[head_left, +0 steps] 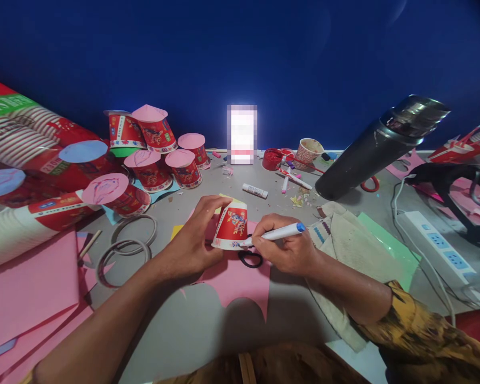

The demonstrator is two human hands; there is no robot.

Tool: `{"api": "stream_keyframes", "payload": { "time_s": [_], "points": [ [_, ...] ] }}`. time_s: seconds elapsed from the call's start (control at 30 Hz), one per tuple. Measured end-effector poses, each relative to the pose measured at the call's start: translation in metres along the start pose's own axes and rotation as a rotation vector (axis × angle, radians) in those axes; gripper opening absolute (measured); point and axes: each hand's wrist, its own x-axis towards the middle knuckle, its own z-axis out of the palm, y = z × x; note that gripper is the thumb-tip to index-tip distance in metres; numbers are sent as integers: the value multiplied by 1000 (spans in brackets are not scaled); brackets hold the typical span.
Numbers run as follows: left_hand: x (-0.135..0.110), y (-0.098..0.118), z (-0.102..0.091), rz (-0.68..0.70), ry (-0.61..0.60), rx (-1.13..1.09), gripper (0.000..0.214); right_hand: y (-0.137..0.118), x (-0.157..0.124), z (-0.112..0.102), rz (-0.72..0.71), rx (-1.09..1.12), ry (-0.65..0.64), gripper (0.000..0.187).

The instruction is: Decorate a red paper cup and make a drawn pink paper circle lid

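Note:
My left hand (pixel 202 242) is closed around the left side of a red paper cup (pixel 232 224), which is upside down with its white base up and tilted slightly. In my right hand (pixel 286 248) is a white marker with a blue end (pixel 282 231), its tip at the floral band near the cup's rim. Whether the tip touches the paper I cannot tell. Beneath the cup lie pink cut paper (pixel 240 285) and the black handle of scissors (pixel 250 259), whose blades are hidden.
Several red cups with pink or blue paper tops (pixel 152 128) stand at the back left. Tape rings (pixel 124 256) and pink sheets (pixel 32 298) lie left. A glue stick (pixel 255 191), black flask (pixel 368 149), cloth (pixel 348 256) and power strip (pixel 440 250) lie beyond and to the right.

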Motion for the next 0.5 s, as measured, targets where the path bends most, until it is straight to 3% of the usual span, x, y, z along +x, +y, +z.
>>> {"api": "stream_keyframes", "payload": {
  "time_s": [0.5],
  "points": [
    [0, 1, 0, 21, -5, 3, 82, 0, 1, 1, 9, -2, 13, 12]
  ]
}}
